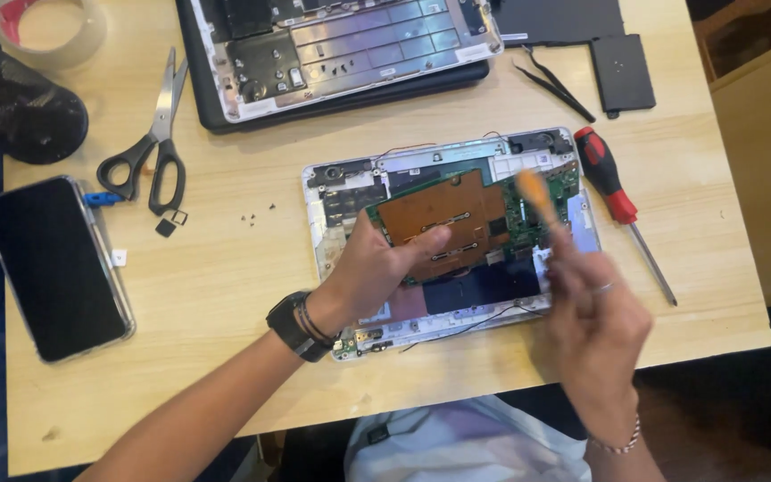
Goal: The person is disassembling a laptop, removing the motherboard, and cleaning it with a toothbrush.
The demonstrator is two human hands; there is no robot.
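Observation:
An opened white laptop base (341,178) lies in the middle of the wooden table. Over it my left hand (377,268) holds a green circuit board with an orange-brown cover (448,210), thumb on top, tilted up from the base. My right hand (595,308) grips a small brush, blurred by motion, whose orange bristles (533,192) touch the board's right part. A black watch and bands sit on my left wrist, a bead bracelet on my right.
A red-and-black screwdriver (613,192) lies right of the base. Black tweezers (555,85) and a dark flat part (622,71) sit behind it. Another opened laptop shell (350,45) is at the back. Scissors (158,143), a phone (55,268), tiny screws (256,214) and a tape roll (51,31) lie left.

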